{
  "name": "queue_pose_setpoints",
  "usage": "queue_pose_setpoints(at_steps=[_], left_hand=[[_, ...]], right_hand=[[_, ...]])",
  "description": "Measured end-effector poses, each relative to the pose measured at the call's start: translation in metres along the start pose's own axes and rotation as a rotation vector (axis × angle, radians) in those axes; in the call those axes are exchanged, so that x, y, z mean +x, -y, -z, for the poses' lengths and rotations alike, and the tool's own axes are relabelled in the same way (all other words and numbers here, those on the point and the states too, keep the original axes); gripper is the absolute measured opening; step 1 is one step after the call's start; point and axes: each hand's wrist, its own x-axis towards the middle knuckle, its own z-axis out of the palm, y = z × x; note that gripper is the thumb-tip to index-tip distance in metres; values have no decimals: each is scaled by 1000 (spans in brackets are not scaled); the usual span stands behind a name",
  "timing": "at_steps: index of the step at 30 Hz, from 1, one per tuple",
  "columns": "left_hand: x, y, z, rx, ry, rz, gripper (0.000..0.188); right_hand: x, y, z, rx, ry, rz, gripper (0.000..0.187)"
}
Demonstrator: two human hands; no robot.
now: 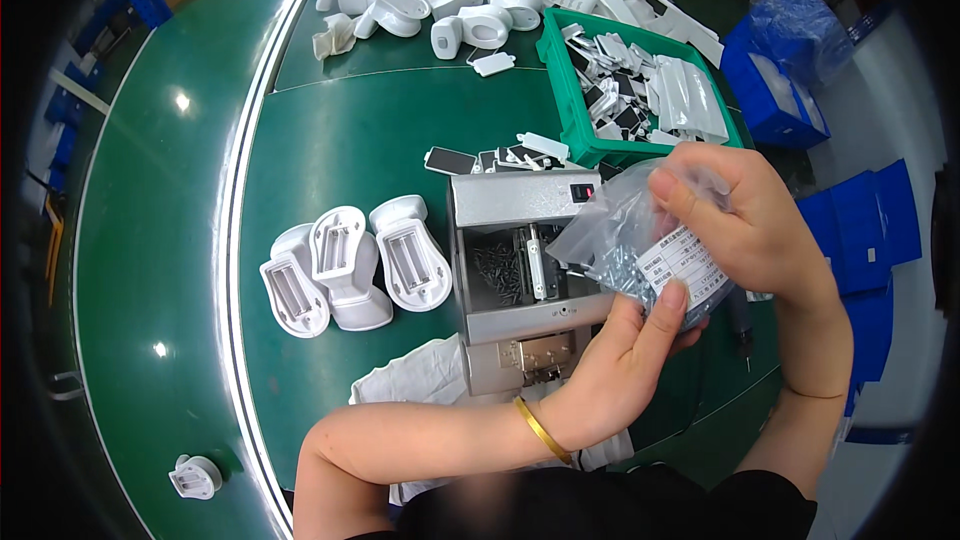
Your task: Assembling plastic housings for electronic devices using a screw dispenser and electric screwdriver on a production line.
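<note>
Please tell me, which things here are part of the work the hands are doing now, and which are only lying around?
In use:
- left hand and right hand, both holding the clear bag of screws
- grey screw feeder box right beside the bag

Lying about:
- three white housings
- green tray of small parts
- white cloth

I see the screw feeder box (525, 260) near the middle of the table (170, 240), screws lying in its open tray. Left of it lie three plastic housings (345, 270) side by side. Behind it sits a row of small flat parts (495, 157), and behind those to the right, the crate (562, 90) holding more parts. My two hands hold the bag of screws (640, 245) over the feeder's right side. A cloth (425, 380) lies in front of the feeder.
</note>
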Motion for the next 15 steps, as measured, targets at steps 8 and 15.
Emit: queue_pose_setpoints(at_steps=[8, 15], left_hand=[[-26, -8, -9, 253, -77, -82, 40], [-38, -35, -7, 855, -163, -499, 53]], right_hand=[[-25, -42, -20, 615, -122, 92, 30], [-39, -58, -44, 973, -336, 394, 35]])
